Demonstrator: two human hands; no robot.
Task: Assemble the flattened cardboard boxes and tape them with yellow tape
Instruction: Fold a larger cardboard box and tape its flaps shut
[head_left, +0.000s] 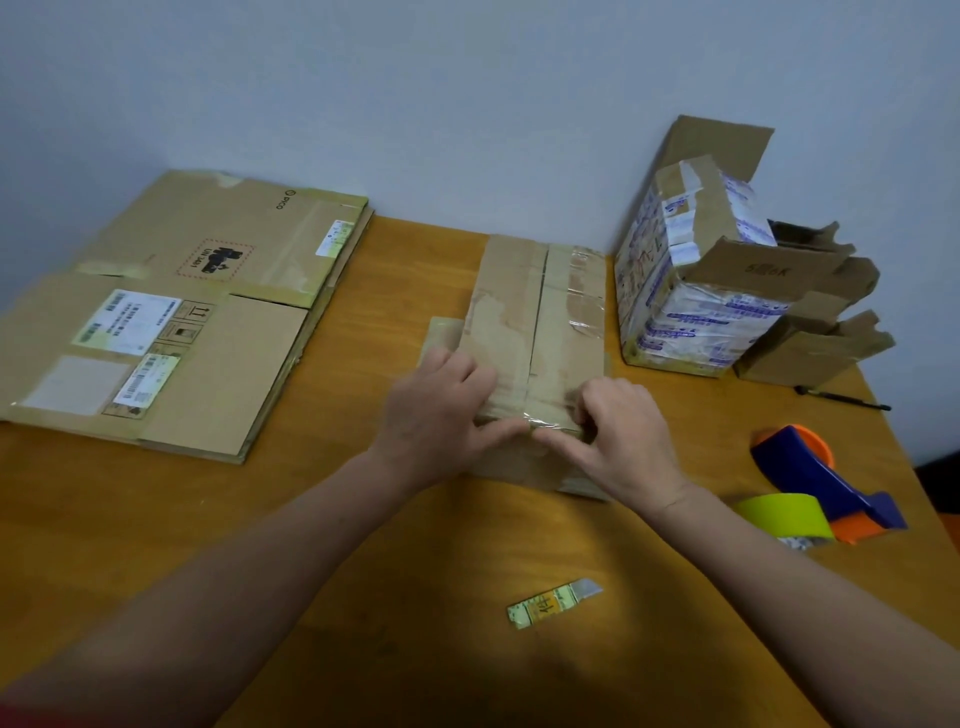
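A small cardboard box (540, 322) is seen in the middle of the frame, standing on the wooden table (156, 519), with its top flaps closed and partly covered by old clear tape. Its near edge is held by both hands. The left hand (441, 415) is laid over the left part of the top, with the fingers bent onto the cardboard and the thumb stretched to the right along the near edge. The right hand (618, 436) is placed at the near right corner, with the fingers curled on the top and the thumb pointed to the left. Whether the two thumbs touch cannot be told. The flattened cardboard boxes (182, 312) are stacked at the left of the frame, and labels are seen on the upper one. The yellow tape (779, 512) is found at the right edge, mounted in a blue and orange tape dispenser (826, 475) that is laid on the table, apart from the hands. A small cutter (556, 603) is laid in the lower middle, between the forearms. At the upper right a printed box (685, 296) with open flaps is placed, a brown carton (815, 343) just beside it, and a black pen (841, 399) in front of them.
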